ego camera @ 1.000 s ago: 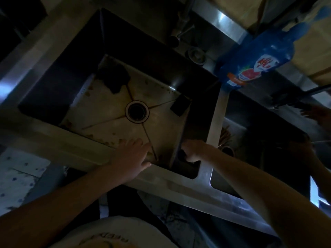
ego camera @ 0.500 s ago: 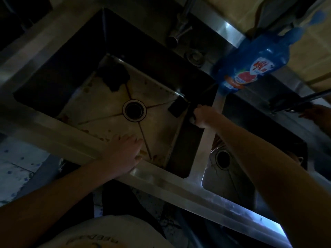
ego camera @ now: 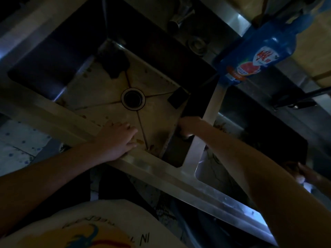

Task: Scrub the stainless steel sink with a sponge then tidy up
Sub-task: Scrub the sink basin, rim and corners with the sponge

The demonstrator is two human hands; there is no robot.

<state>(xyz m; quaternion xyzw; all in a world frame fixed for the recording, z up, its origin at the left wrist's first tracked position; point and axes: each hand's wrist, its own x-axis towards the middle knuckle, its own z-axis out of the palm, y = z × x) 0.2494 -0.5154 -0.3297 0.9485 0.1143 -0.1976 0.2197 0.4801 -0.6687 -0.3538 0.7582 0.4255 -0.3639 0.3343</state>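
Where the head view looks down into the sink (ego camera: 157, 168), its stained floor fills the centre of the frame, with the drain (ego camera: 133, 98) mid-basin. Your left hand (ego camera: 116, 140) lies flat on the front rim, fingers straight, holding nothing. Your right hand (ego camera: 189, 128) is against the basin's right wall beside the divider (ego camera: 213, 108); its fingers are hidden, so its grip, and any sponge, cannot be told. That wall runs up-frame from the right hand, which is the nearer one. A dark square block (ego camera: 179, 100) lies just above it, and a blue bottle (ego camera: 259, 56) sits upper right.
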